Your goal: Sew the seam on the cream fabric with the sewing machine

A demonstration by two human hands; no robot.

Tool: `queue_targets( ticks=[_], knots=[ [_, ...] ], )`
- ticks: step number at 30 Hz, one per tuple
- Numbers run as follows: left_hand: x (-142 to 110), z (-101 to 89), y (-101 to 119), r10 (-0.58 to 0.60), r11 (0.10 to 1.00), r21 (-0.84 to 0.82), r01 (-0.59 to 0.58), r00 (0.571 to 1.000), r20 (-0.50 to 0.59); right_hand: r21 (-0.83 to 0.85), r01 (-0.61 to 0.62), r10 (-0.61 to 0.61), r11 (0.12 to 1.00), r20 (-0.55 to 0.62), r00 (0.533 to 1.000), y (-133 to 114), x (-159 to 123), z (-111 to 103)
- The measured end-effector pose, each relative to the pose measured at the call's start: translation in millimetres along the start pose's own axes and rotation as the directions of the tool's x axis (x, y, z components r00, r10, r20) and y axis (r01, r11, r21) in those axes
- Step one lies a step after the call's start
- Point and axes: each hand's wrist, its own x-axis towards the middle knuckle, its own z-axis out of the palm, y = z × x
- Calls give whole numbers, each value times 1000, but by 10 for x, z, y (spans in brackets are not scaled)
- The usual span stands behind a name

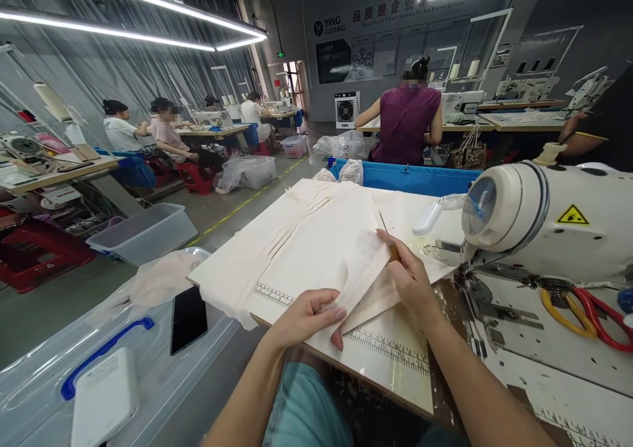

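Observation:
A strip of off-white fabric (pixel 364 277) slants across the front of the white sewing table (pixel 316 256). My left hand (pixel 307 316) pinches its near end between thumb and fingers, close to the table edge. An awl (pixel 393 250) with a wooden handle is gripped in my right hand (pixel 413 282), its thin metal point aimed up and away. That same hand rests against the fabric's right side; whether its fingers also grip the cloth is hard to tell. More pale fabric pieces (pixel 230 269) lie on the table's left side, partly hanging over the edge.
At right stands a white sewing machine (pixel 524 203), with red-handled scissors (pixel 601 318) and yellow-handled scissors (pixel 568 322) beside it. A phone (pixel 188 320) and a white power bank (pixel 106 394) lie on a plastic bin lid at left. Several people sit at machines beyond.

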Motion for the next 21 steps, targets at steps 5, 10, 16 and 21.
queue_targets(
  ticks=[5,10,16,21],
  knots=[
    [-2,19,17,29,999,-45,-31,999,-41,-172,51,-62,984,-62,996,4,-29,-22],
    [-3,4,17,72,992,-109,-70,997,7,-263,67,-102,962,-122,987,93,47,-69],
    [13,-20,-42,20,999,-34,-17,997,68,-289,60,-102,955,-130,986,272,173,-166],
    [76,27,-45,39,999,14,-41,991,129,-344,163,-199,925,-72,977,409,233,-126]
  ],
)
